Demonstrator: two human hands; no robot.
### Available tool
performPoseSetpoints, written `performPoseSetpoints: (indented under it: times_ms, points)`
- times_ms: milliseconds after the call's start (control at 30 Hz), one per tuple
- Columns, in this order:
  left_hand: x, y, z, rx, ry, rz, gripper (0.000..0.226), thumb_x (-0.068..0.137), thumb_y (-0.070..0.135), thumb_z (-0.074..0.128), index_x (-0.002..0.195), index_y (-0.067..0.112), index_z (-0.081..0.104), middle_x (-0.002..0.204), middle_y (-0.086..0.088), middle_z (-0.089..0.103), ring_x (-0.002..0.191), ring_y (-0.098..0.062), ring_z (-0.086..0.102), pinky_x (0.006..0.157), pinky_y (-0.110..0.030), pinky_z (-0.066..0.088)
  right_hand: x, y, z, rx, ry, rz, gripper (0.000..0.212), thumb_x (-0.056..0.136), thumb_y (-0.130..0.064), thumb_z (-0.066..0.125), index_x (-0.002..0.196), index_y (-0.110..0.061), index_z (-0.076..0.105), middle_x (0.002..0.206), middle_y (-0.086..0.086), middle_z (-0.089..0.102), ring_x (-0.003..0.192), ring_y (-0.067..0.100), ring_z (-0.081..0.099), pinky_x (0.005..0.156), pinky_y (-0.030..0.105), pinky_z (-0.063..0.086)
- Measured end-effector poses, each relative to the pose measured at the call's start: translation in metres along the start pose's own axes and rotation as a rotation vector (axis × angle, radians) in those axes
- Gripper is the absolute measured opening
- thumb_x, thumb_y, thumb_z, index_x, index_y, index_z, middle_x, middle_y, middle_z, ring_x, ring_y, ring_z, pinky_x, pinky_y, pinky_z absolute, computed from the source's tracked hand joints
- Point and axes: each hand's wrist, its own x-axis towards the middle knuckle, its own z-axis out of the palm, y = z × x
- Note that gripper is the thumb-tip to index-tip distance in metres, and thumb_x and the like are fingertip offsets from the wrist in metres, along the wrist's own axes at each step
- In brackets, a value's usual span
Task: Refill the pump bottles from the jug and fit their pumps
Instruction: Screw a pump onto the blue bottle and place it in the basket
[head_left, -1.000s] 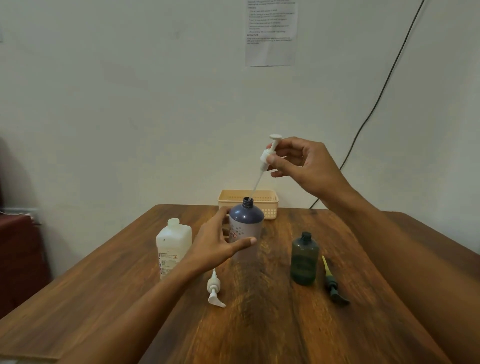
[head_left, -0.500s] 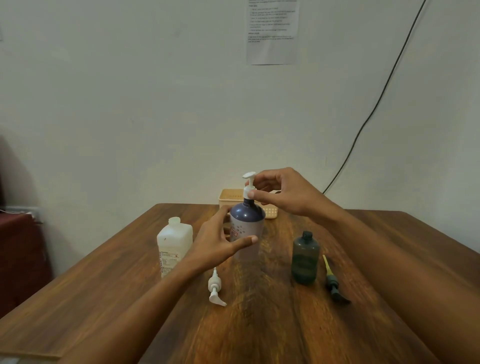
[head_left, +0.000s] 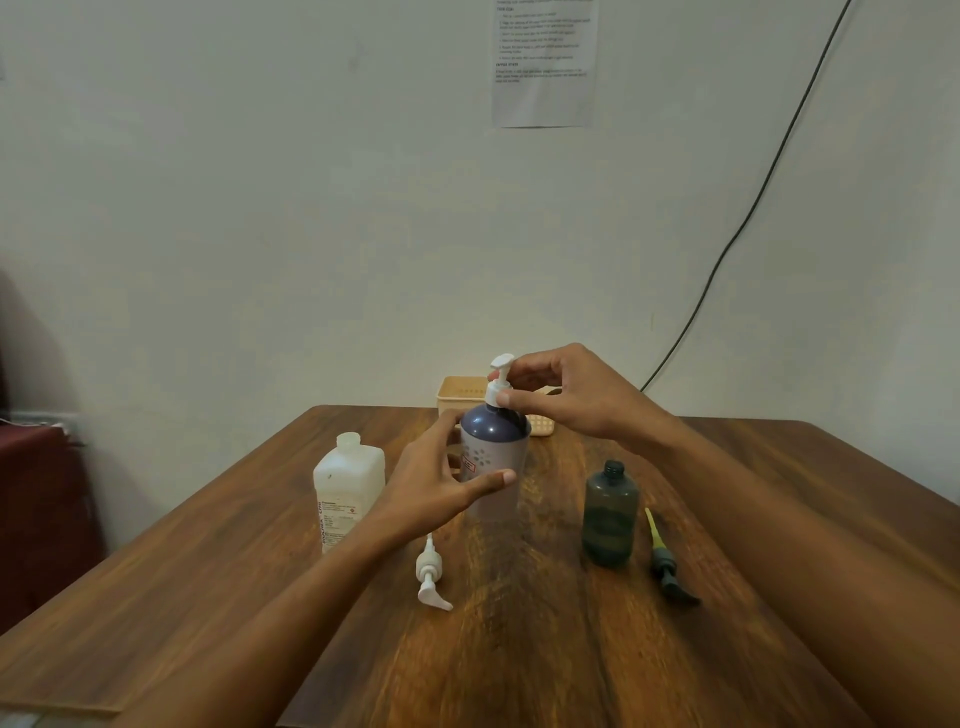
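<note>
A purple pump bottle (head_left: 493, 441) stands upright mid-table. My left hand (head_left: 441, 478) grips its body from the left, thumb across the front. A white pump (head_left: 498, 382) sits in the bottle's neck, and my right hand (head_left: 566, 397) pinches its collar from the right. A white jug (head_left: 348, 493) with an open mouth stands to the left. A dark green bottle (head_left: 610, 514) stands open at the right, with its yellow-tubed dark pump (head_left: 667, 564) lying beside it. Another white pump (head_left: 431, 577) lies on the table in front.
A beige basket (head_left: 457, 397) sits at the far edge of the wooden table (head_left: 519, 649), behind the purple bottle. A black cable (head_left: 727, 244) runs down the wall at right. A dark red cabinet (head_left: 36, 509) stands at left.
My right hand lowered the white pump, sliding its tube into the purple bottle until the collar met the neck. My left hand kept hold of the bottle.
</note>
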Motion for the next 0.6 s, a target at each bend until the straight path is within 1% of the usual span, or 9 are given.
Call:
performPoseSetpoints:
  times_ms: [67, 133, 233, 267, 333, 400, 467, 500, 600]
  points:
    - [0.0, 0.001, 0.0, 0.004, 0.002, -0.001, 0.086, 0.068, 0.068, 0.077, 0.139, 0.031, 0.049, 0.132, 0.011, 0.062, 0.112, -0.007, 0.062, 0.089, -0.024, 0.056, 0.001, 0.001, 0.0, -0.002, 0.006, -0.003, 0.038, 0.092, -0.04, 0.077, 0.126, -0.024, 0.076, 0.123, -0.006, 0.076, 0.108, 0.005, 0.069, 0.082, 0.01, 0.048]
    - [0.0, 0.003, 0.001, 0.006, 0.005, -0.001, 0.085, 0.068, 0.068, 0.078, 0.139, 0.032, 0.048, 0.132, 0.01, 0.062, 0.11, -0.006, 0.062, 0.087, -0.02, 0.054, 0.002, 0.001, 0.0, -0.021, 0.025, -0.003, 0.038, 0.09, -0.043, 0.079, 0.122, -0.023, 0.078, 0.118, -0.006, 0.077, 0.103, 0.004, 0.07, 0.078, 0.01, 0.05]
    - [-0.001, 0.005, 0.001, 0.002, 0.01, 0.003, 0.084, 0.067, 0.068, 0.077, 0.138, 0.034, 0.047, 0.133, 0.01, 0.061, 0.109, -0.006, 0.061, 0.085, -0.016, 0.052, 0.002, 0.003, 0.002, -0.015, 0.067, 0.0, 0.027, 0.086, -0.045, 0.082, 0.107, -0.027, 0.078, 0.101, -0.015, 0.076, 0.092, -0.001, 0.071, 0.066, 0.005, 0.051]
    - [-0.001, 0.006, 0.001, 0.002, 0.009, 0.003, 0.085, 0.067, 0.068, 0.077, 0.138, 0.035, 0.046, 0.133, 0.01, 0.061, 0.109, -0.007, 0.061, 0.084, -0.016, 0.052, 0.002, 0.004, 0.003, -0.003, 0.084, 0.004, 0.024, 0.085, -0.045, 0.083, 0.101, -0.028, 0.077, 0.097, -0.016, 0.076, 0.09, -0.001, 0.072, 0.065, 0.005, 0.051]
    - [-0.001, 0.007, 0.002, 0.003, 0.005, 0.006, 0.086, 0.068, 0.067, 0.078, 0.14, 0.034, 0.046, 0.134, 0.011, 0.06, 0.11, -0.006, 0.061, 0.083, -0.014, 0.051, 0.002, 0.007, 0.006, 0.015, 0.115, 0.011, 0.027, 0.083, -0.048, 0.084, 0.096, -0.026, 0.076, 0.094, -0.014, 0.076, 0.089, 0.003, 0.073, 0.067, 0.009, 0.054]
    - [-0.001, 0.009, 0.002, 0.004, 0.005, 0.001, 0.086, 0.068, 0.065, 0.078, 0.141, 0.035, 0.044, 0.134, 0.013, 0.058, 0.109, -0.004, 0.059, 0.082, -0.011, 0.048, 0.002, 0.009, 0.009, 0.018, 0.124, 0.019, 0.034, 0.081, -0.053, 0.084, 0.098, -0.025, 0.075, 0.098, -0.011, 0.077, 0.091, 0.007, 0.074, 0.073, 0.016, 0.057]
    - [-0.001, 0.01, 0.002, 0.0, 0.009, -0.004, 0.085, 0.07, 0.064, 0.078, 0.142, 0.035, 0.043, 0.135, 0.013, 0.058, 0.106, -0.001, 0.057, 0.08, -0.009, 0.046, 0.002, 0.008, 0.008, 0.056, 0.102, 0.035, 0.039, 0.082, -0.053, 0.083, 0.108, -0.025, 0.073, 0.107, -0.012, 0.076, 0.097, 0.006, 0.073, 0.076, 0.016, 0.056]
    - [-0.001, 0.01, 0.002, 0.0, 0.009, -0.005, 0.084, 0.07, 0.063, 0.078, 0.142, 0.034, 0.044, 0.136, 0.012, 0.058, 0.103, 0.0, 0.057, 0.08, -0.009, 0.046, 0.002, 0.006, 0.006, 0.082, 0.076, 0.045, 0.041, 0.084, -0.052, 0.082, 0.114, -0.027, 0.072, 0.112, -0.012, 0.074, 0.101, 0.004, 0.071, 0.078, 0.015, 0.053]
    - [-0.001, 0.01, 0.001, 0.002, 0.006, -0.01, 0.084, 0.071, 0.061, 0.079, 0.141, 0.032, 0.044, 0.136, 0.01, 0.059, 0.099, 0.002, 0.057, 0.078, -0.008, 0.046, 0.004, 0.004, -0.001, 0.093, -0.04, 0.045, 0.04, 0.091, -0.049, 0.076, 0.127, -0.032, 0.073, 0.127, -0.014, 0.072, 0.114, 0.002, 0.065, 0.086, 0.019, 0.048]
